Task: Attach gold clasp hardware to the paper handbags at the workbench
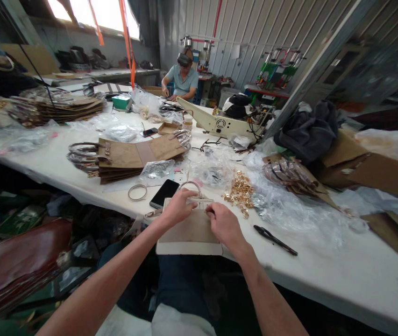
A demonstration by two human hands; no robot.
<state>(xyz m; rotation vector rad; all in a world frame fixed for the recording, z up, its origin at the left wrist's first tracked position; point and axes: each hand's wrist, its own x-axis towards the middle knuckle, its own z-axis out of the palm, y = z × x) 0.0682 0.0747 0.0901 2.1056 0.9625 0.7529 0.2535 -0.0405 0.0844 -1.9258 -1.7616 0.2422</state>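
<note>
A light tan handbag piece point(190, 232) with a pale lower band lies at the table's near edge, over my lap. Its looped handle point(191, 184) rises from the top edge. With fingers curled over the upper left of the piece, my left hand point(178, 206) grips it by the handle base. My right hand point(224, 223) is closed in a pinch at the top right edge; whatever sits between its fingertips is too small to make out. Gold metal fittings point(240, 190) lie heaped beyond my right hand. A black phone point(164, 193) rests left of the piece.
Black pliers point(275, 240) lie to the right. A tape roll point(137, 192) and stacked brown bag pieces point(134, 156) are at left. Clear plastic bags point(290, 210) cover the right side. A cream machine point(220, 122) stands behind; a co-worker point(184, 77) sits across the table.
</note>
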